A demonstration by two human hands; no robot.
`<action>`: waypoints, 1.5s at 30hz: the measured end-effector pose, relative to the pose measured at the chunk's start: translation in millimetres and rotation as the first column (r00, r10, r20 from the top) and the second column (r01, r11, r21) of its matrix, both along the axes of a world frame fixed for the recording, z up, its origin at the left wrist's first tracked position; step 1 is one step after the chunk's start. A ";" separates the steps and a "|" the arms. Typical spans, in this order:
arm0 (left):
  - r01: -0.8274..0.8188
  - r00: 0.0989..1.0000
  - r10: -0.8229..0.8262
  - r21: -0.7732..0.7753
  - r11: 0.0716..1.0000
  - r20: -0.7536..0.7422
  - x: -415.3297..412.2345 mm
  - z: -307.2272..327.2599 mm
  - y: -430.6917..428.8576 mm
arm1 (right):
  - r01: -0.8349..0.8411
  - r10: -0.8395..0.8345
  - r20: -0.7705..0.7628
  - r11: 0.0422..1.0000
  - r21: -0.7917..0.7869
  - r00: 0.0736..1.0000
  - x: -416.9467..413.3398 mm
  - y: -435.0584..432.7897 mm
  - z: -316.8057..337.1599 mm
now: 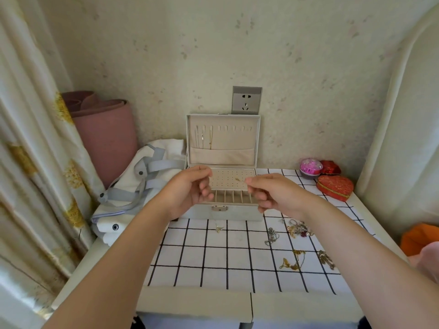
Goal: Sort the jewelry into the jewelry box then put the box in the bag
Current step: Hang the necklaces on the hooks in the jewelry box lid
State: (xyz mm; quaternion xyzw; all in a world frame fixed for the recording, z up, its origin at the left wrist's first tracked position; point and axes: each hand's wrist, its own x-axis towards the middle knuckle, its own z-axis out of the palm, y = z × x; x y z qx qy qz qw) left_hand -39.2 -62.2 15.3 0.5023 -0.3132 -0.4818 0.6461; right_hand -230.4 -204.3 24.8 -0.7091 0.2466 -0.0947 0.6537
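Both hands are up before the open jewelry box point(223, 211) at the back edge of the table point(202, 302). Left hand point(190, 189) and right hand point(269, 194) have curled, pinching fingers; what they hold, I cannot tell. Loose jewelry point(297, 230) lies toward the right edge, and the bag point(128, 188) is at the left edge.

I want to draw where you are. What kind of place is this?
Probably a corner of a bedroom at home. A flowery curtain hangs on the left, a wall socket shows just above the open jewelry box, and a rolled pink mat stands in the corner.
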 end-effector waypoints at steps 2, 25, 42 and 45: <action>-0.012 0.995 0.009 -0.030 0.999 -0.101 5.1 1.0 0.6 | 0.019 -0.023 0.058 0.997 0.078 0.998 4.0 -2.3 1.5; 0.061 0.979 -0.078 0.096 0.994 0.187 68.9 26.7 -48.6 | 0.258 -0.193 0.199 0.887 -0.383 0.961 106.2 -25.2 45.4; -0.302 0.701 0.184 0.053 0.952 0.689 116.9 16.3 -128.2 | 0.624 -0.494 0.382 0.589 -0.514 0.781 184.7 -93.0 18.1; -0.373 0.651 0.275 -0.018 0.928 0.707 118.8 13.7 -138.2 | 0.684 -0.547 0.416 0.519 -0.513 0.726 192.5 -96.5 11.8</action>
